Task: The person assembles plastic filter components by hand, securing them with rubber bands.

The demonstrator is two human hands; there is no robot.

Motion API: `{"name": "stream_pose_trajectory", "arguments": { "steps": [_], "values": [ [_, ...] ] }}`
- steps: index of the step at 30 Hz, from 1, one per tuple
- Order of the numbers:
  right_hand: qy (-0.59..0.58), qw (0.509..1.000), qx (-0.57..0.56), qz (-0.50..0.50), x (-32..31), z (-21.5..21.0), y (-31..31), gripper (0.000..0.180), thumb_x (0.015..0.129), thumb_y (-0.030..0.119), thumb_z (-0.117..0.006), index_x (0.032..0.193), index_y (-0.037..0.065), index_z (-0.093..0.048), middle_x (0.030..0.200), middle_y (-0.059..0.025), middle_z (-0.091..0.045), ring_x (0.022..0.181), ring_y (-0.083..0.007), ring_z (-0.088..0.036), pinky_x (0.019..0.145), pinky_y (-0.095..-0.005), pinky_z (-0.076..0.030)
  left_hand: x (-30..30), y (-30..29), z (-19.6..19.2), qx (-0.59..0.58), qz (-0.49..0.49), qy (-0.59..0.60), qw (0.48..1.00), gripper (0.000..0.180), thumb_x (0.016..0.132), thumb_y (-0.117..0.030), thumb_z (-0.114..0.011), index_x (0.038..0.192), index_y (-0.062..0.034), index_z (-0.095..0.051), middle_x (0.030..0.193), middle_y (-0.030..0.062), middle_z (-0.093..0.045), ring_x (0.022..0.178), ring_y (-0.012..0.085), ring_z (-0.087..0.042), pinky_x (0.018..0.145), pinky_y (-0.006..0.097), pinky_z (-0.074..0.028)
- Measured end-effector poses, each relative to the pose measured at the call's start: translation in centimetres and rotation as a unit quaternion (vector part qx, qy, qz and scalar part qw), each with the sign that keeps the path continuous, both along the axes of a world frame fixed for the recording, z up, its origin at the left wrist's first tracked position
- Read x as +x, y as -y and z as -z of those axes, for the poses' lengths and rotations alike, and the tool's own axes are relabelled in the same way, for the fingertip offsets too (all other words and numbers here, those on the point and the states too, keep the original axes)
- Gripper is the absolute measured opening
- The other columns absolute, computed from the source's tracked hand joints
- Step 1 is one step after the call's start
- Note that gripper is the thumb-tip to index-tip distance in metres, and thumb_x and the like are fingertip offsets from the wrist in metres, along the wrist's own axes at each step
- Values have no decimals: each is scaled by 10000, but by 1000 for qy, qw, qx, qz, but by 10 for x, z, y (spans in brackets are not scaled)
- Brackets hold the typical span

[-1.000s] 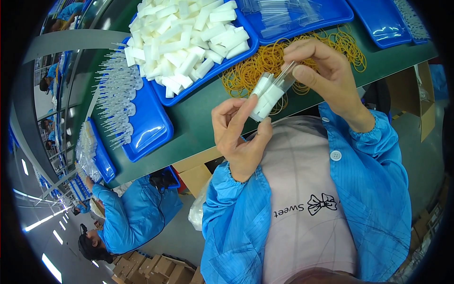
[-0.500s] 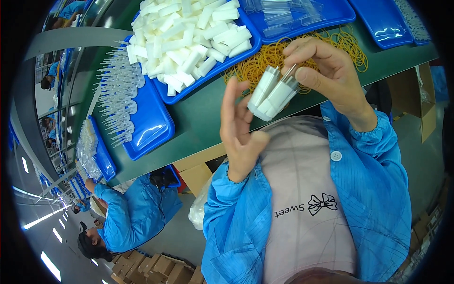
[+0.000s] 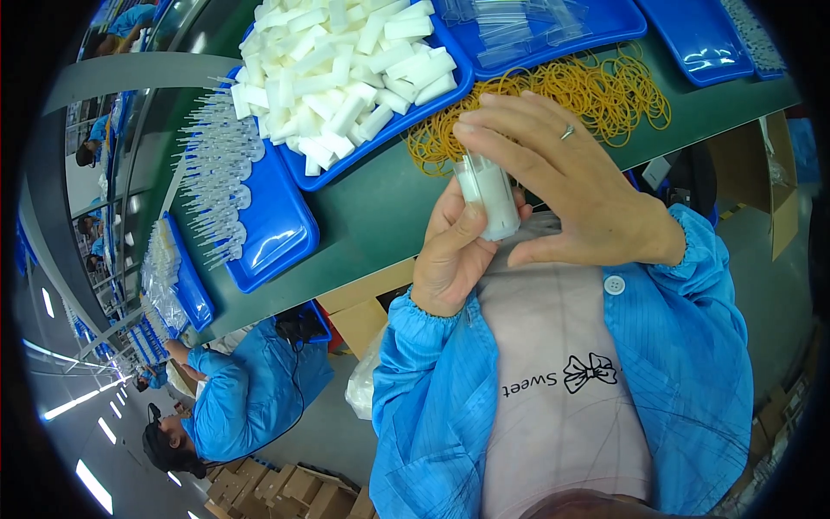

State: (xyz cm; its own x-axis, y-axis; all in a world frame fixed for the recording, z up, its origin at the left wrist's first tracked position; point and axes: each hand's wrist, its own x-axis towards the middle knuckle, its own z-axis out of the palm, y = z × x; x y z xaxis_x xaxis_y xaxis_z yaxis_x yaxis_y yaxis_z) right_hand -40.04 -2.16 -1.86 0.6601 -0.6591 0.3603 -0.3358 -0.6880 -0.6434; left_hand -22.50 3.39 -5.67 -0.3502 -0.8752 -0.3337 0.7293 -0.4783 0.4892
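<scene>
The left hand (image 3: 450, 255) is holding a clear container (image 3: 489, 203) packed with white material, its grip closing around the sides with the thumb lying across the left of it. The container is tilting slightly, sitting above the near edge of the green surface (image 3: 367, 212). The right hand (image 3: 588, 186) is arching around the far and right sides of it, its grip standing wide, fingers reaching over the top and thumb pointing left near the base; whether a fingertip is touching the container, one cannot tell.

Just beyond the hands, yellow rubber bands (image 3: 605, 99) are lying in a loose heap. To the far left, a blue tray (image 3: 468, 80) is carrying a pile of white blocks (image 3: 346, 78); right of that pile, clear plastic pieces (image 3: 527, 22) are resting in another tray (image 3: 618, 28). Further left, translucent thin-tipped parts (image 3: 212, 177) are crowding a third tray (image 3: 281, 238).
</scene>
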Motion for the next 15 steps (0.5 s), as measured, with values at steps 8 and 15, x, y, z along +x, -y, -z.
{"name": "stream_pose_trajectory", "arguments": {
  "steps": [8, 15],
  "values": [
    [1, 998, -21, 52, 7, 12, 0, 879, 556, 237, -845, 1328, 99, -449, 1259, -111, -477, 1298, -344, -374, 1073, -538, -268, 1, -2, 4, -4, 6, 0, 1000, 687, 807, -309, -731, 1317, -8, -383, 1197, 142, -542, 1085, 261, -559, 958, 403, -459],
    [42, 997, -61, 32, 11, 10, -3, 689, 571, 204, -826, 1196, 113, -550, 1124, -89, -523, 1240, -332, -447, 1038, -554, -312, 0, -8, 1, 33, -5, -85, 996, 729, 808, -445, -697, 1310, -10, -397, 1172, 175, -561, 1093, 298, -565, 975, 445, -447]
  ]
}}
